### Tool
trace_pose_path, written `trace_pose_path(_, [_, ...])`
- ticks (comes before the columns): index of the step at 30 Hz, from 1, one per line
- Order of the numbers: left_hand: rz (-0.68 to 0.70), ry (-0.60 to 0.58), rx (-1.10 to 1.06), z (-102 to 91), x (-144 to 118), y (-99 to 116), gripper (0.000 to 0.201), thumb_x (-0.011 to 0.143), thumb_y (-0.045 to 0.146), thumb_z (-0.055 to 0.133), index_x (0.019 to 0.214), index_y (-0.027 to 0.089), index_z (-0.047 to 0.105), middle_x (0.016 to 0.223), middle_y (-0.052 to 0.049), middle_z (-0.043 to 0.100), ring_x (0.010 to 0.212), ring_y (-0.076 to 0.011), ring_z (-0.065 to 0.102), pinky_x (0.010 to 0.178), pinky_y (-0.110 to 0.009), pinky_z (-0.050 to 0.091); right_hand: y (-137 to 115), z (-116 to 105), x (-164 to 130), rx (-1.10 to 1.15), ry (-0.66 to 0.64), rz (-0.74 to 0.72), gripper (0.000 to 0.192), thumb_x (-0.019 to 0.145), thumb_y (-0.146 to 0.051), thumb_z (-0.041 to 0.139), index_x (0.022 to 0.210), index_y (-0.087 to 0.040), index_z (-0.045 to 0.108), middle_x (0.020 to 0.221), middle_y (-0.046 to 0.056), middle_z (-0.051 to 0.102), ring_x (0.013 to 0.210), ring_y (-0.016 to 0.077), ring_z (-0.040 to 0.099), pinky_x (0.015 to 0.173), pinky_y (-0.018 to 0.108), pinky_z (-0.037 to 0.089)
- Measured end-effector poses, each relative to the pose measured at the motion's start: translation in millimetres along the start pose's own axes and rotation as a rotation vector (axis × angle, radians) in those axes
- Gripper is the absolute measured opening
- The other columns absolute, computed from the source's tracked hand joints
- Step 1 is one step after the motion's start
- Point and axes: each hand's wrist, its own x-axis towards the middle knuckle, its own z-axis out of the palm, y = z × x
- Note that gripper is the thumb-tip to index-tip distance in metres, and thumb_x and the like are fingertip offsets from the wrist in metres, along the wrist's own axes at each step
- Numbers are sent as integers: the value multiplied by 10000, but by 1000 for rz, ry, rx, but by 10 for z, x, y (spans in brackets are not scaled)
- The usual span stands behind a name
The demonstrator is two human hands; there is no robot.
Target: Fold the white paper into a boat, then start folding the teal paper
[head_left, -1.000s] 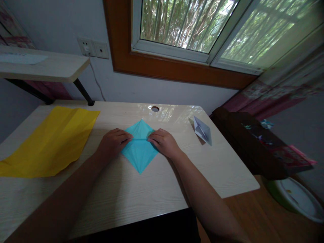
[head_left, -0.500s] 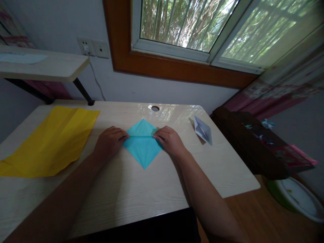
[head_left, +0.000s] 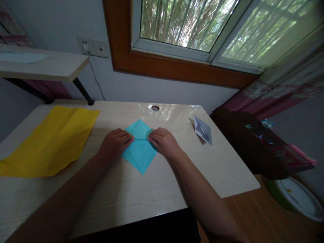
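A folded cyan paper, diamond-shaped with a horizontal crease across its middle, lies flat on the light wooden desk. My left hand presses its fingertips on the left end of that crease. On the crease's right end rest the fingertips of my right hand. Both hands lie palm down, fingers curled, and their fingertips almost meet over the paper's middle.
A large creased yellow sheet lies at the desk's left. A small white folded paper sits at the right. A cable hole is near the back edge. A dark cabinet stands right of the desk.
Half a second ago my fingertips sat at the paper's outer corners; now both hands have slid inward along the crease. The paper has shifted slightly towards me.
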Motion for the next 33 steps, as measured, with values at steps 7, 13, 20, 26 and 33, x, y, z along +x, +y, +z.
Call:
trace_pose_path(7, [27,34,20,23,3,84,119,956,256,611,953,206,719,969,-57,742,895,-238,646,863,-393,490,-143,74,91,-34,12,-54,298,1025,-391,533,974,-182,741,929,72,744,885,213,608,800,358,414])
trace_pose_path(13, [49,39,35,-5,26,136,113,949,233,608,945,208,718,963,-66,739,899,-245,642,870,-399,488,-192,126,120,-81,28,-67,300,1026,-382,529,942,-176,730,890,71,729,849,212,589,774,362,397])
trace_pose_path(20, [4,18,29,30,9,57,184,939,324,645,1066,217,723,1038,-75,742,966,-263,635,906,-411,492,-197,116,103,-92,42,-95,284,1039,-331,497,957,-174,718,906,80,717,863,208,585,764,352,389])
trace_pose_path(26, [-23,-14,0,49,-3,-32,167,950,313,616,949,207,744,981,-71,751,934,-254,644,893,-405,498,-161,104,87,-89,46,-72,269,1025,-339,520,929,-173,709,876,81,707,828,204,577,746,347,387])
trace_pose_path(33, [-92,42,-27,-25,-6,-42,182,935,294,610,958,213,771,990,-67,765,928,-259,654,875,-404,505,-25,16,27,-20,48,-9,261,1017,-352,536,941,-171,708,890,90,704,840,213,590,757,345,429])
